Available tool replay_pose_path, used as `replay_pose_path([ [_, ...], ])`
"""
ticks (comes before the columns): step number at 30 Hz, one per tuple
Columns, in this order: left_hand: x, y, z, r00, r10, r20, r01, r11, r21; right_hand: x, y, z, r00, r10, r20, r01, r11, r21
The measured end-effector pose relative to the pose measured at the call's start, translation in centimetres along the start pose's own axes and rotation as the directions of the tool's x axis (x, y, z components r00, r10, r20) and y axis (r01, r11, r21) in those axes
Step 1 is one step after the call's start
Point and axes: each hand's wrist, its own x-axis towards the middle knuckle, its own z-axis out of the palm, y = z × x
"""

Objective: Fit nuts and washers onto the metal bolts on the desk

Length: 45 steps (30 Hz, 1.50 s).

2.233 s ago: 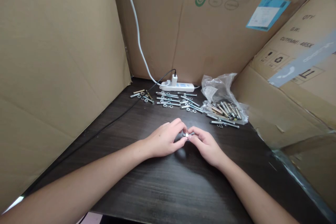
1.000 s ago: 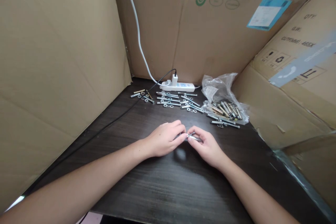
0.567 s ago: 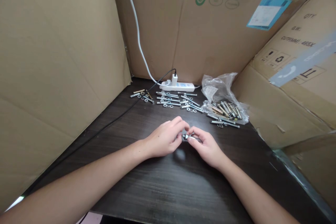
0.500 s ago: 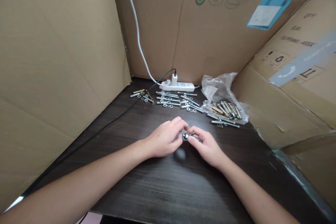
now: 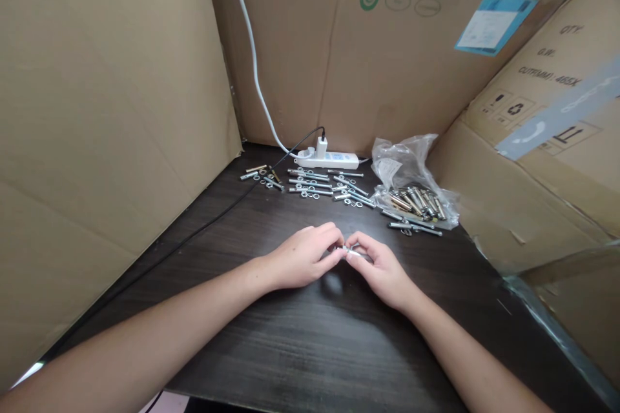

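Above the middle of the dark table, both hands meet at one small metal expansion bolt point(image 5: 356, 253). My right hand point(image 5: 380, 269) is closed on its shaft, pinching it between thumb and fingers. At the bolt's left end sits a nut point(image 5: 344, 249), mostly hidden by fingertips. My left hand point(image 5: 307, 258) is closed, its thumb and index finger pinching that nut. Farther back lie loose bolts point(image 5: 310, 182), sleeves, nuts and washers in rows. Another small group of bolt parts point(image 5: 264, 175) lies at the left. Two long bolts point(image 5: 414, 227) rest at the right.
A clear plastic bag point(image 5: 404, 164) holds several assembled bolts point(image 5: 419, 203) at the right back. A white power strip point(image 5: 334, 160) with a plugged charger lies behind the parts. A black cable point(image 5: 208, 224) crosses the left side. Cardboard boxes point(image 5: 300, 64) wall three sides.
My left thumb and index finger stood apart from the nut half a second ago and are now closed on it. My right hand has stayed nearly still, gripping the bolt.
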Motion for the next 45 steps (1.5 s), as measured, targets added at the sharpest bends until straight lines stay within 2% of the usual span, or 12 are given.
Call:
replay_pose_path([
  [9, 0.0, -0.1, -0.2, 0.999, 0.031, -0.03, -0.031, 1.0, 0.004, 0.0, -0.2, -0.3, 0.999, 0.001, 0.04, -0.001, 1.0, 0.015],
  [16, 0.0, -0.9, -0.7, 0.992, 0.003, -0.124, -0.004, 1.0, -0.014, 0.0, -0.2, -0.8, 1.0, -0.024, -0.018, 0.02, 0.984, -0.175],
  [20, 0.1, -1.3, -0.7, 0.985, -0.045, -0.167, 0.033, 0.997, -0.071, 0.1, -0.2, -1.1, 0.983, -0.147, -0.107, 0.105, 0.939, -0.327],
  [23, 0.2, -1.5, -0.6, 0.981, -0.086, -0.174, 0.066, 0.991, -0.119, 0.1, -0.1, -1.0, 0.972, -0.205, -0.117, 0.142, 0.904, -0.403],
  [30, 0.2, -1.7, -0.5, 0.98, -0.127, -0.154, 0.101, 0.981, -0.166, 0.4, 0.6, -1.0, 0.965, -0.225, -0.132, 0.157, 0.904, -0.398],
  [40, 0.1, -1.6, -0.4, 0.979, -0.163, -0.124, 0.147, 0.981, -0.13, 0.6, 0.3, -1.2, 0.975, -0.193, -0.111, 0.136, 0.912, -0.387],
  [43, 0.0, -1.5, -0.5, 0.975, -0.182, -0.127, 0.168, 0.979, -0.113, 0.9, 1.0, -2.8, 0.946, -0.24, -0.217, 0.126, 0.892, -0.435],
  [45, -0.1, -1.4, -0.6, 0.978, -0.178, -0.113, 0.166, 0.98, -0.107, 1.1, 2.0, -4.7, 0.888, -0.253, -0.384, 0.048, 0.882, -0.47],
])
